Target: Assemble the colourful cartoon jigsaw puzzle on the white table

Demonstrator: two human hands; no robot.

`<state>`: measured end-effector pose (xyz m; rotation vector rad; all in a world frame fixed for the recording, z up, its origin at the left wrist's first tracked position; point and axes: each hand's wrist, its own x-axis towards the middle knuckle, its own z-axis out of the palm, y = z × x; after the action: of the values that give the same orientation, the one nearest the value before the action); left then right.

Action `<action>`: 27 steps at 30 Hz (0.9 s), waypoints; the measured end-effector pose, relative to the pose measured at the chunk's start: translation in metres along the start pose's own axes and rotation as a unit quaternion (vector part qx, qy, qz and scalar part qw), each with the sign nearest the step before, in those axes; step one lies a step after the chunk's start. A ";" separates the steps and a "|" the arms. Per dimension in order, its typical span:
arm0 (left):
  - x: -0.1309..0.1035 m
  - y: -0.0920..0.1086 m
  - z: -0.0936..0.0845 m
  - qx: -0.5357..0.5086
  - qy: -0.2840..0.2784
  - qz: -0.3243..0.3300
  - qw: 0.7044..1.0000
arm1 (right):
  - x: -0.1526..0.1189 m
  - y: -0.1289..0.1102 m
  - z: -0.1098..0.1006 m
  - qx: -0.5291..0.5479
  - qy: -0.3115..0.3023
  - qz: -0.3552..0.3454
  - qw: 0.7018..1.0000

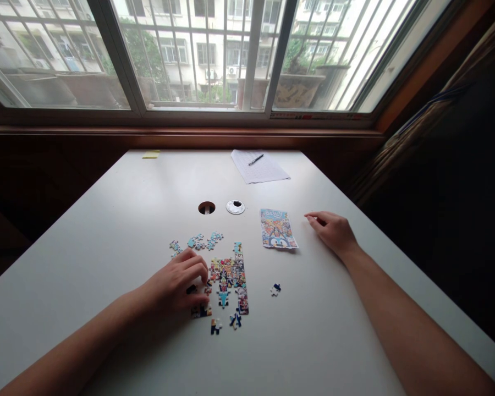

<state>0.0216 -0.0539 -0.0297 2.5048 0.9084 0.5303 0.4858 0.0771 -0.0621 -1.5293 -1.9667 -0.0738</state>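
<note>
While the head view looks down on the white tabletop (107, 231), the left hand (177, 286) is seen with fingers curled down onto the left edge of the partly assembled jigsaw puzzle (230, 278); whether a piece is pinched in that grip cannot be told. Loose puzzle pieces (200, 241) are scattered just beyond the left grip, two more pieces (225, 323) lie just nearer than it, and a single piece (275, 289) lies beyond the puzzle's far side from it. The right hand (334, 231) is rested on the tabletop, loosely open with nothing held, and the puzzle's reference picture (277, 228) is placed just beside it, toward the left grip.
</note>
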 end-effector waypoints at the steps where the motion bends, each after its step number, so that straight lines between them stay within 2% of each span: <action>1: 0.000 0.000 0.000 0.000 -0.002 -0.002 1.000 | 0.000 0.000 0.000 0.000 0.001 0.001 1.000; 12: -0.001 -0.006 0.000 0.030 0.002 0.014 0.999 | 0.000 0.001 0.000 0.001 -0.002 -0.004 1.000; 27: 0.001 0.003 -0.010 0.058 -0.007 -0.002 0.998 | 0.000 0.000 -0.001 -0.001 -0.005 -0.003 1.000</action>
<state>0.0183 -0.0527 -0.0197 2.6048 0.9651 0.4712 0.4857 0.0770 -0.0612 -1.5290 -1.9794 -0.0712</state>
